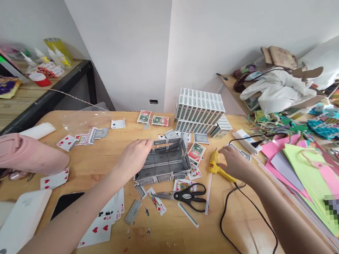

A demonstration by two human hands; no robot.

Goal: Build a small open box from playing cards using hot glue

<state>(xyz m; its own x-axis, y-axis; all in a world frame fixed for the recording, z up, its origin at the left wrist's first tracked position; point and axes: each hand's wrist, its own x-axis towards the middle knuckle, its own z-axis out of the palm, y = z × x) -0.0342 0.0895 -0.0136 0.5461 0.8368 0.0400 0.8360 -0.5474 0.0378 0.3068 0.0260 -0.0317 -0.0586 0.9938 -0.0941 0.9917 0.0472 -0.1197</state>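
Observation:
An open box built from grey-backed playing cards stands at the middle of the table. My left hand is closed on the box's left rear edge, its fingertips at the rim. To the right of the box, a yellow glue gun stands with its nozzle pointing up. Beside it is my right hand, fingers curved at the gun's right side; whether they grip it cannot be made out. Black-handled scissors lie in front of the box, near a clear glue stick and cut card pieces.
Stacked card packs rise behind the box. A pink roll, a white device and a dark phone are at left. The glue gun's black cable loops at front right, near coloured paper sheets.

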